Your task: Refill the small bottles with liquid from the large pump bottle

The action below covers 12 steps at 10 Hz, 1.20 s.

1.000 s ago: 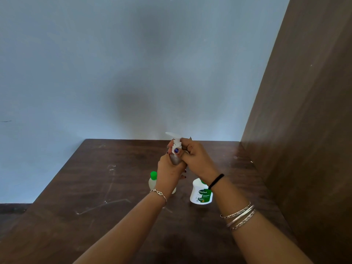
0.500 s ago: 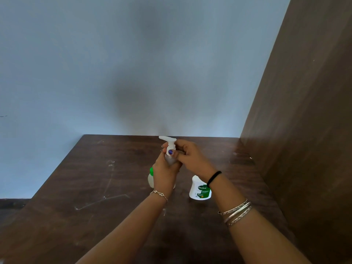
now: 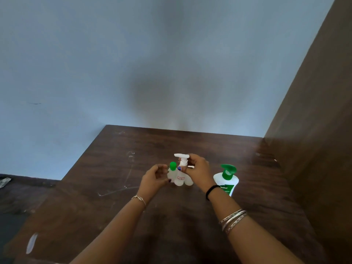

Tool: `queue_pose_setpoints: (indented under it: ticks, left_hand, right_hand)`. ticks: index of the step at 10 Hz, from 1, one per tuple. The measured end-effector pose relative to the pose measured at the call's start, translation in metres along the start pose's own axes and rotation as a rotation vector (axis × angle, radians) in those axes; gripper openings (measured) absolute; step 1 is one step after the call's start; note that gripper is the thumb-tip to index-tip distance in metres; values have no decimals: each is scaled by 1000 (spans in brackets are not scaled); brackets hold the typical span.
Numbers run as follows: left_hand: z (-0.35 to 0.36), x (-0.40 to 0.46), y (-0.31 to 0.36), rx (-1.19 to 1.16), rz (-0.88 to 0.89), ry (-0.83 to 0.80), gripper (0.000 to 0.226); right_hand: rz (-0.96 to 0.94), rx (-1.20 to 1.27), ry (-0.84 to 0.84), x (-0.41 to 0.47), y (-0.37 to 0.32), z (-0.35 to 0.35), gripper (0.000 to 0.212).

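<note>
Left grip point(image 3: 155, 177) hovers loosely curled and holding nothing, just beside the small clear bottle with the green cap point(image 3: 172, 173), thumb near its side though contact cannot be confirmed. That bottle stands upright toward the middle of the counter point(image 3: 114, 187), nearer the back edge than the front, its cap on; its body looks pale and translucent, and how full it is cannot be read. Touching or just beside it stands a second small clear bottle point(image 3: 181, 180) with a red-marked label, topped by a white pump head point(image 3: 182, 159). Right grip point(image 3: 197, 171) is clenched round that pump's neck, fingertips pinching the collar, as if screwing it on or off; which way cannot be told. Further right, toward the counter's right edge, the large white pump bottle point(image 3: 226, 181) with a green pump stands upright and untouched, contents hidden by its opaque wall. By this showing the refill is at a cap-handling step: no liquid is passing, and at least one small bottle likely remains to be filled or closed.
</note>
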<state>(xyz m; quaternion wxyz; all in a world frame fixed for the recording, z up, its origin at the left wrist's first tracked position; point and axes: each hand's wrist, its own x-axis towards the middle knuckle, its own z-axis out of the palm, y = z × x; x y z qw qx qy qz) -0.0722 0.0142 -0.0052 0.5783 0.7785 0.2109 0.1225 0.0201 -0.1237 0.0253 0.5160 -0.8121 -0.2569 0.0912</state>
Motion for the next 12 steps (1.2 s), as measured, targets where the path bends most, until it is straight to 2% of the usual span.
queue_pose_setpoints:
  ticks: [1, 3, 8, 10, 12]
  left_hand:
    - [-19, -5, -24, -8, -65, 114, 29]
    - [-42, -10, -41, 35, -105, 171, 20]
    - [-63, 9, -56, 49, -129, 94, 19]
    - [-58, 18, -56, 48, -98, 70, 19]
    - [-55, 17, -50, 34, -61, 108, 9]
  right_hand:
    - [25, 7, -37, 1, 6, 21, 28]
    - [7, -41, -118, 8, 12, 67, 24]
    - [42, -134, -163, 31, 26, 111, 18]
    - [61, -145, -225, 31, 29, 111, 30]
    - [81, -10, -176, 33, 33, 106, 50]
